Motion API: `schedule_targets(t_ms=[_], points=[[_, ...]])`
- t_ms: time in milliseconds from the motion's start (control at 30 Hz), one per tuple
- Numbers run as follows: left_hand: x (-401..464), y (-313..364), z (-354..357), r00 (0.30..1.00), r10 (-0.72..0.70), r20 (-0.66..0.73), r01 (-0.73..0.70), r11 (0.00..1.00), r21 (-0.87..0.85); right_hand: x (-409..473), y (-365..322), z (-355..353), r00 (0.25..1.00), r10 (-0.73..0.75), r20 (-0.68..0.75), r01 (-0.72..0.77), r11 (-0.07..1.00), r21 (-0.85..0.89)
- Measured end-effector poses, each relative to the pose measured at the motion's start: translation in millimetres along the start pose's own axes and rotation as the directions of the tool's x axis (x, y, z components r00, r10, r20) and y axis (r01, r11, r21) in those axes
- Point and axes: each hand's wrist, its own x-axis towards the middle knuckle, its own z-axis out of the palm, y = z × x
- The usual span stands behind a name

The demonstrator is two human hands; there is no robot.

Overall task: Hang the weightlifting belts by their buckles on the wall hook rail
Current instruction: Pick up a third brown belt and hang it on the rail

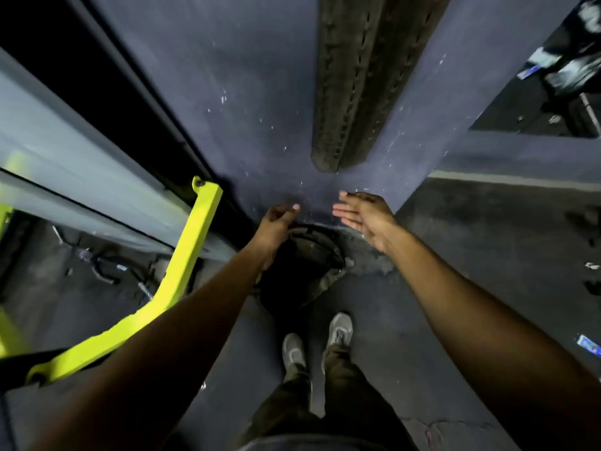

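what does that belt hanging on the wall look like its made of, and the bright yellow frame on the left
The hanging belt looks like worn dark leather or a leather-like material: matte, scuffed, with rows of punched holes along its length. Motion blur leaves the exact material open. The yellow frame looks like painted metal: flat, rigid bars with a smooth, bright finish and a bolt at the top end.

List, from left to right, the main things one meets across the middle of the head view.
Yellow-green frame bar → left hand → right hand, with the hanging belts above them.
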Motion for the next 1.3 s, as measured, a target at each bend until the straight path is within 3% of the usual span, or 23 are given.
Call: schedule_targets(t_ms=[167,400,700,833,967,1133,1300], points=[[23.0,-34.0,-12.5,0.982,-0.066,-0.175,0.087,0.989,0.118,57.5,31.0,10.1,0.993,0.109,0.052,-0.102,0.988,-0.114],[82.0,-110.5,-61.7,0.952,-0.173,-0.253,0.241,0.932,0.269,153.8,110.7,22.7,0.973,0.219,0.079,-0.187,0.938,-0.290],[228.9,-285.5,-130.6,0.918,-0.289,-0.270,0.377,0.847,0.375,309.7,295.4,24.5,0.953,0.303,-0.013,-0.278,0.853,-0.441],[295.4,-380.7,-140.0,0.927,-0.306,-0.219,0.374,0.810,0.451,380.0,406.8,24.5,0.967,0.252,0.038,-0.179,0.776,-0.604],[337.3,-472.6,-144.2,0.914,-0.381,-0.144,0.387,0.707,0.592,428.0,500.4,35.8,0.961,0.222,0.165,-0.013,0.633,-0.774],[352.6,-571.8,-144.4,0.960,-0.266,-0.090,0.257,0.700,0.666,476.5,574.9,45.7,0.915,0.026,0.403,0.379,0.288,-0.879],[348.6,-608.9,-166.1,0.925,-0.227,-0.303,0.328,0.882,0.338,505.4,593.7,64.8,0.779,0.269,0.567,0.624,-0.235,-0.746]])
